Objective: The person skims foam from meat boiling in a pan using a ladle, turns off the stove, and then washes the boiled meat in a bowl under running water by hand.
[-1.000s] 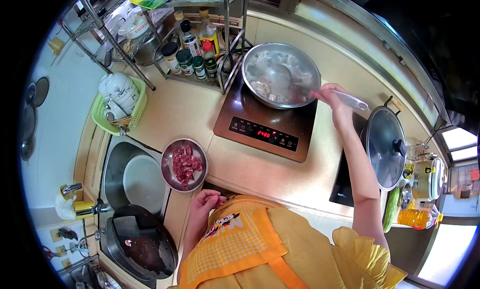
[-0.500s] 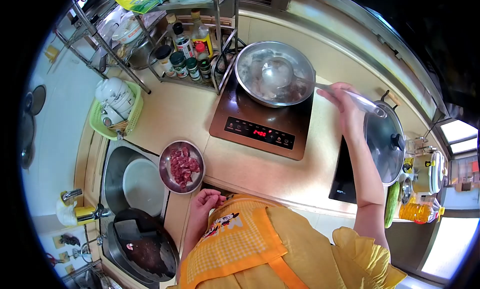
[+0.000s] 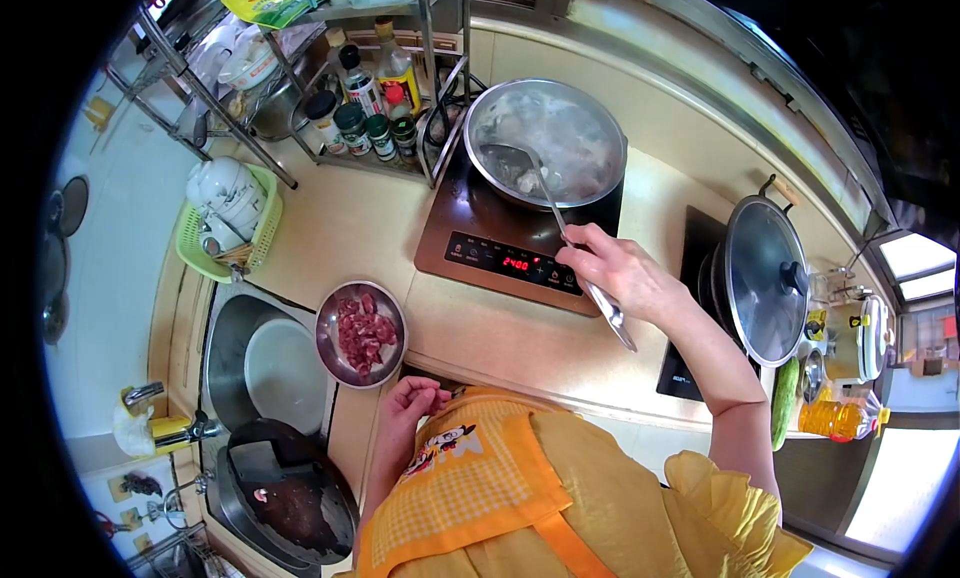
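Observation:
My right hand (image 3: 622,273) is closed round the handle of a metal ladle (image 3: 550,200), whose bowl dips into the left side of a steaming metal pot (image 3: 612,168). Cloudy liquid and pale pieces show in the pot, which stands on a brown induction cooktop (image 3: 440,240) reading 2400. My left hand (image 3: 408,406) is by the counter's front edge at my apron, fingers curled together; whether anything is between them is hidden. Just beyond it sits a metal bowl (image 3: 325,356) holding raw red meat pieces (image 3: 362,330).
A sink (image 3: 228,328) with a white basin and a dark pan is at the left. Behind it are a green basket (image 3: 190,240) of dishes and a metal rack (image 3: 428,78) with bottles. A lidded wok (image 3: 765,283), a cucumber (image 3: 785,403) and an oil bottle (image 3: 838,418) are at the right.
My right hand has moved nearer to me and to the left, swinging the ladle's handle round. The ladle's bowl has gone to the pot's left side. My left hand stays in place.

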### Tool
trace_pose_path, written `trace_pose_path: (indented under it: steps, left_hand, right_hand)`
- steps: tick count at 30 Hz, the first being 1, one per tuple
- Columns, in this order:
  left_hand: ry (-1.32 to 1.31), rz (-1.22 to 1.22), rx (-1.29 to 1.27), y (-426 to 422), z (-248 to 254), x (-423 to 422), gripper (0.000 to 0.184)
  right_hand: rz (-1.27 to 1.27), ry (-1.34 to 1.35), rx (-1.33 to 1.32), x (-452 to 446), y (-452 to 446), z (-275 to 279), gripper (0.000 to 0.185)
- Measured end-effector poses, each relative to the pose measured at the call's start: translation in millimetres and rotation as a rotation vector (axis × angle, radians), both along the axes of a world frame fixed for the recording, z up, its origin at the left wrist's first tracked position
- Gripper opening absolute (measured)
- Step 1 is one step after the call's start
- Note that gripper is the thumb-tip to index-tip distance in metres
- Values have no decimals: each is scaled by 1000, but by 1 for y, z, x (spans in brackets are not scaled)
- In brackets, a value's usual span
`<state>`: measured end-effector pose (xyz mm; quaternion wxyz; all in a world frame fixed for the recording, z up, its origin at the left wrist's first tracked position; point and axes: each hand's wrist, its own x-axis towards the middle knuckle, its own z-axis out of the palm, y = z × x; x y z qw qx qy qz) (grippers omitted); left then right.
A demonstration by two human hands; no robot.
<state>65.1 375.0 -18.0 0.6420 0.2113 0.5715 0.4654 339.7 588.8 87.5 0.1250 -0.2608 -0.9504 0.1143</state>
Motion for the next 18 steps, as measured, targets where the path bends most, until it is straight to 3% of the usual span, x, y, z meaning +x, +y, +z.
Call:
trace_pose_path:
  steps: [4,5,8,11,14,18]
  left_hand:
    - [17,0,12,0,2,0,11]
    - [10,6,15,-1,2,-1,11]
    - [-4,7,23,-2,0,-3,12]
    - [-7,-1,25,-3,-2,-3,13]
    - [-1,-5,9,0,2,-2,13]
    - [-8,-11,2,1,2,-3,13]
  right_hand:
    - [-31,71,-111,8,18,-3,35]
    - [-138,80,-333,12,18,4,34]
    - [-153,41,-24,20,23,6,31]
    - [-172,-12,76,36,34,-10,31]
    - [-209,-83,82,42,43,-29,32]
    - [-216,40,17,45,41,-33,30]
